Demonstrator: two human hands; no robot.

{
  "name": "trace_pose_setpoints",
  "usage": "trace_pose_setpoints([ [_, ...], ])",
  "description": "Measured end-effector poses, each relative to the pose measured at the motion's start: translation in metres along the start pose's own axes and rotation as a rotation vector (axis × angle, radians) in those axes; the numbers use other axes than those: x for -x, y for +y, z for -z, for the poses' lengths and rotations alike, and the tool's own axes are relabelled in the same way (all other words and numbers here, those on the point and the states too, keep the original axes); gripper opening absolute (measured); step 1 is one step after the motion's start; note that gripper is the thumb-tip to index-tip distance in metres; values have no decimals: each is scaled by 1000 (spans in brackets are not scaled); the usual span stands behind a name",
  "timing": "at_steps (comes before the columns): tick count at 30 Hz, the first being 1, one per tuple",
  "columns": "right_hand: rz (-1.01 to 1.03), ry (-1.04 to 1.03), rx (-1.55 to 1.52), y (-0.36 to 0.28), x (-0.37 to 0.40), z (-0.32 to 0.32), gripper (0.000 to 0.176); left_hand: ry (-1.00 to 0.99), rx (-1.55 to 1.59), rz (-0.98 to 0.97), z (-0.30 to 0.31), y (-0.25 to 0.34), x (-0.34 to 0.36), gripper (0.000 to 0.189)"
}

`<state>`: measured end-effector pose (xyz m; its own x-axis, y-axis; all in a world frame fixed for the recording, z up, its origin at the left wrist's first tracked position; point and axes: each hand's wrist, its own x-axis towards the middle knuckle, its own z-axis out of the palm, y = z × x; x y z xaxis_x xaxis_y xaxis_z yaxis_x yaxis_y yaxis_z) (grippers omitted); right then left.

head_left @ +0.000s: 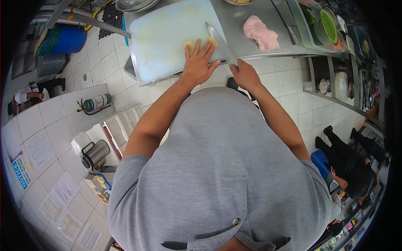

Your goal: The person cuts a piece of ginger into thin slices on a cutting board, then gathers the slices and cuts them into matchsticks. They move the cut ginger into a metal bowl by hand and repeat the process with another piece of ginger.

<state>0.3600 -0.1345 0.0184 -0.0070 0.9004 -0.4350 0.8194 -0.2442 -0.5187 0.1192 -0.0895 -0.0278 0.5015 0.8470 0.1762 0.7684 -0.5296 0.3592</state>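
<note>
A large white cutting board point(161, 46) lies on the metal counter in front of me. My left hand point(198, 66) is over its right part, fingers spread and pointing away, with the fingertips on small yellow food pieces point(189, 45). Their kind does not show clearly. In my right hand point(245, 75), closed round the handle, is a kitchen knife point(222, 45). Its blade slants up and left across the board's right edge, with the tip just beyond the left fingertips and close to the yellow pieces.
A crumpled pink cloth point(260, 33) lies on the counter point(234, 21) right of the board. Beyond it are a second knife point(289, 27) and a clear tub point(307, 31) with green contents. Metal bowls point(136, 4) stand at the back left. Other people point(354, 171) are at far right.
</note>
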Motion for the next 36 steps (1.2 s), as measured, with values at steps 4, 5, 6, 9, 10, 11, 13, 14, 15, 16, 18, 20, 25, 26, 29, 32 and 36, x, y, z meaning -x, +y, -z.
trace_pose_setpoints([
  [4,11,22,8,-7,-8,-3,45,-9,-5,15,1,1,0,71],
  [5,9,21,9,-9,-8,-4,45,-7,0,16,1,1,0,72],
  [6,3,28,4,-9,-8,-5,45,-3,4,17,1,1,0,72],
  [9,7,31,2,-7,-3,-5,45,-20,-19,22,1,1,1,72],
  [10,14,22,1,-5,1,-5,45,-18,-20,27,2,1,2,72],
  [11,18,19,4,-3,2,-5,45,-14,-13,22,2,1,2,72],
  [13,-11,-28,-6,-1,6,-3,46,-10,-2,20,1,1,2,72],
  [14,-12,-30,-4,-1,4,-3,46,-6,-2,18,1,1,3,72],
  [15,-1,-21,-12,-2,-1,-4,46,-4,-2,14,1,1,3,72],
  [16,10,-12,-20,-3,-6,-5,46,-7,-1,12,1,1,3,72],
  [18,19,-1,-35,-6,-13,-9,46,-5,6,23,1,2,3,72],
  [20,34,16,-48,-6,-12,-9,46,-18,-8,19,2,2,4,72],
  [25,27,-74,-52,8,10,-6,46,-25,-28,21,2,1,4,73],
  [26,25,-81,-50,10,10,-9,46,-21,-25,20,1,2,5,74],
  [29,22,-54,-87,-1,-2,-16,47,-14,-31,21,2,6,5,75],
  [32,82,25,-131,-5,-19,-27,47,-25,-50,29,3,9,6,75],
  [36,86,-16,-109,2,-31,-28,48,-46,-43,40,5,7,2,80],
])
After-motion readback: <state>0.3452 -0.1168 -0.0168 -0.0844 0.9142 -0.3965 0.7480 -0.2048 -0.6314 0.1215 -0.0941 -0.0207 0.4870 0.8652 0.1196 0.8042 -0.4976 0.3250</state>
